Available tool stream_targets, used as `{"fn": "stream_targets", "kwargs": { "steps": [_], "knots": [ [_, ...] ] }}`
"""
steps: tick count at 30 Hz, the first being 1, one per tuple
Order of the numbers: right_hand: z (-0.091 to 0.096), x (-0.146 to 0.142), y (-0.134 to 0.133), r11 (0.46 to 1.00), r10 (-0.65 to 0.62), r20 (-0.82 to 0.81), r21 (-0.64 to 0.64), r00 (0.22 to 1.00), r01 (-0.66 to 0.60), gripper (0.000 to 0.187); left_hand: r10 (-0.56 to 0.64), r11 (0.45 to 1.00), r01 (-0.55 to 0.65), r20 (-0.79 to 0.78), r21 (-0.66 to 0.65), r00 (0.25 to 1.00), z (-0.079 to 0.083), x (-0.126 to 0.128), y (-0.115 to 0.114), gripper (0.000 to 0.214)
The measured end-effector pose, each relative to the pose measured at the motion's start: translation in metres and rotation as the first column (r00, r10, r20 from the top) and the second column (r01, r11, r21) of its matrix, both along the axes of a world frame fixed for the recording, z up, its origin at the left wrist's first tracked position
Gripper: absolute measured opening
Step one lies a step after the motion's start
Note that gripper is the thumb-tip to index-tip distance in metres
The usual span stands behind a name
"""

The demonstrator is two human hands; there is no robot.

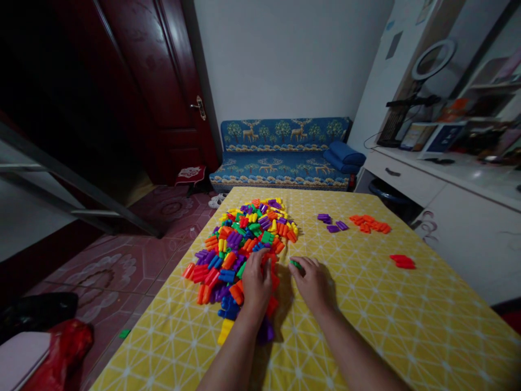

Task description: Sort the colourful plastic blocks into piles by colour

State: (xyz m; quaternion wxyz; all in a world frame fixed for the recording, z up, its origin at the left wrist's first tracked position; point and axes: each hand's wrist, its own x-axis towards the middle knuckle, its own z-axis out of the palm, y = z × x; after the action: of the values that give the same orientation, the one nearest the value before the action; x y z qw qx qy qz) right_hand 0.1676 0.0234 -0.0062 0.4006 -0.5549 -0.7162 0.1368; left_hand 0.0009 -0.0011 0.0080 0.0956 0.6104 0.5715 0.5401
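A large heap of plastic building blocks (234, 239) in red, orange, yellow, green, blue and purple covers the left half of the yellow patterned tablecloth (345, 320). My left hand (257, 277) is at the heap's right side, its fingers curled together over the blocks; whatever they grip is hidden. Just right of the heap, my right hand (311, 279) pinches a small green block (296, 264) between thumb and fingers, close above the cloth.
Apart from the heap lie several purple blocks (332, 228), an orange group (370, 224) and a red group (402, 262). Beyond the table stands a blue sofa (280, 163); a white cabinet (468, 217) is on the right. One green block (125, 333) lies on the floor.
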Motion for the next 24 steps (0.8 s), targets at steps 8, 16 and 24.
{"fn": "stream_targets", "kwargs": {
  "steps": [8,16,24],
  "knots": [
    [0.015,-0.038,0.032,0.979,0.145,0.257,0.104,0.955,-0.176,0.054,0.031,0.999,-0.032,-0.108,-0.015,0.994,-0.002,0.004,-0.001,0.023],
    [0.035,-0.063,0.070,0.968,0.228,0.575,-0.051,0.786,-0.244,0.049,0.028,0.999,-0.030,-0.082,-0.019,0.996,-0.003,0.002,0.001,0.022],
    [0.022,-0.043,0.055,0.979,0.114,0.448,0.100,0.887,-0.176,0.037,0.011,1.000,-0.011,-0.057,0.001,0.998,-0.003,0.002,0.002,0.022]
  ]
}}
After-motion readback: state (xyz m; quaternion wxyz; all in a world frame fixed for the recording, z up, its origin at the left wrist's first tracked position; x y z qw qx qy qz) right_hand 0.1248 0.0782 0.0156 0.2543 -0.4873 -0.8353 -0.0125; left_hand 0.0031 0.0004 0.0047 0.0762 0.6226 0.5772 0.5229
